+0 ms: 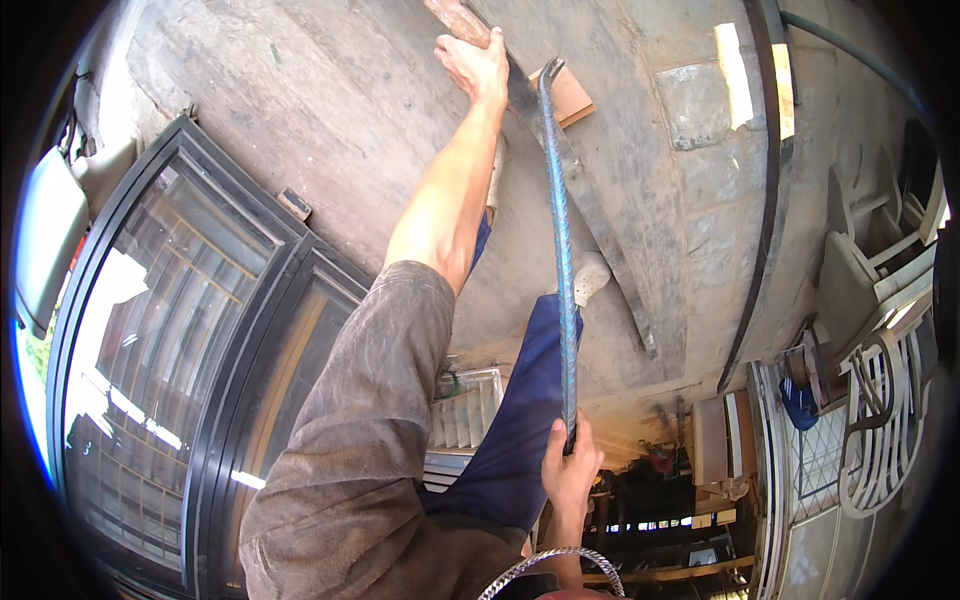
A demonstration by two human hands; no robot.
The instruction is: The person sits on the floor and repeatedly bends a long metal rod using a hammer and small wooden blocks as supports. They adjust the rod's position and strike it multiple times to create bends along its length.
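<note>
My right hand (pixel 572 468) is closed round the lower end of a long blue crowbar (pixel 563 240). The bar has a ribbed shaft, and its dark bent claw points away from me, beside a small wooden block (pixel 573 98) on the floor. My left hand (pixel 476 68) is stretched far forward, fingers curled over a worn reddish-brown piece of wood (pixel 457 18), whose far end leaves the view. A long dark flat bar (pixel 615 265) runs from near that hand back toward me, passing beneath the crowbar.
Black-framed glass panels (pixel 160 330) stand at my left. My shoe (pixel 592 280) rests close to the flat bar. A long dark rail (pixel 768 200) crosses the concrete floor (pixel 340 110) on the right, with white chairs (pixel 885 400) beyond it.
</note>
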